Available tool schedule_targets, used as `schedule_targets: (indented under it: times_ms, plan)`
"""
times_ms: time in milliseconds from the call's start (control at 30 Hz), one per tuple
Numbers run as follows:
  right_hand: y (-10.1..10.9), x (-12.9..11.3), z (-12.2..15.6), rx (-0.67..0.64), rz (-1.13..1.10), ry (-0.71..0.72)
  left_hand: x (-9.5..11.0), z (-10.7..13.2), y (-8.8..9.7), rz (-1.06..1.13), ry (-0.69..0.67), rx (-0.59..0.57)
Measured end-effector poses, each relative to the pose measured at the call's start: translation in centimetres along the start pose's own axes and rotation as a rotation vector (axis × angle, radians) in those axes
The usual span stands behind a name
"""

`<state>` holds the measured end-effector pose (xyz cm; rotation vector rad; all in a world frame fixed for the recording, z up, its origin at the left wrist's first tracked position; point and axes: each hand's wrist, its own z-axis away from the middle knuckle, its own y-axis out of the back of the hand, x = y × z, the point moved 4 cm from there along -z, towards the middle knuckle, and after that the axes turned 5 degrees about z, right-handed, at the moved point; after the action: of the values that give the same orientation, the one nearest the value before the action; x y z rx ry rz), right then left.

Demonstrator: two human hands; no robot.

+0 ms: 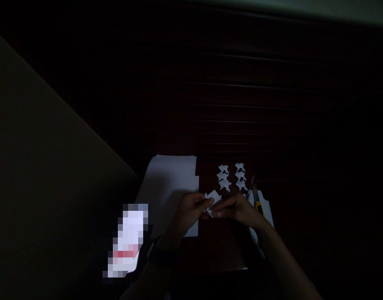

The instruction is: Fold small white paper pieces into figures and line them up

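A small piece of folded white paper (214, 196) is held between my two hands above the dark table. My left hand (190, 208) pinches its left side, with the thumb lying on top. From the right, my right hand (236, 209) grips the lower right edge between thumb and fingers. Just beyond my hands, several small folded paper figures stand in two columns, a left column (223, 177) and a right column (240, 176). The dim light hides the finer folds of the held paper.
White paper sheets (169, 179) lie to the left, partly under my left forearm. A yellow utility knife (259, 206) rests on white paper (267, 204) at the right. A lit, blurred-out screen (128, 233) is at the lower left. A slatted dark surface (241, 104) rises behind.
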<state>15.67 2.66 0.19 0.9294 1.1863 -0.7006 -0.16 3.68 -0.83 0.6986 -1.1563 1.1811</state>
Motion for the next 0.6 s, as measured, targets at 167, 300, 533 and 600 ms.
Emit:
schedule_targets:
  times_ms: [167, 300, 533, 600]
  plan:
    - [0.74, 0.0, 0.12, 0.088, 0.039, -0.034, 0.42, 0.35, 0.02, 0.036, -0.03, -0.006]
    - [0.65, 0.1, 0.01, 0.092, -0.014, -0.039, 0.63, 0.45, 0.1, 0.023, -0.039, -0.031]
    - [0.62, -0.08, -0.14, 0.136, 0.002, -0.018, 0.65, 0.41, 0.15, 0.103, -0.013, -0.024]
    - [0.83, 0.0, -0.14, 0.161, -0.015, -0.014, 0.76, 0.54, 0.13, 0.146, -0.018, -0.042]
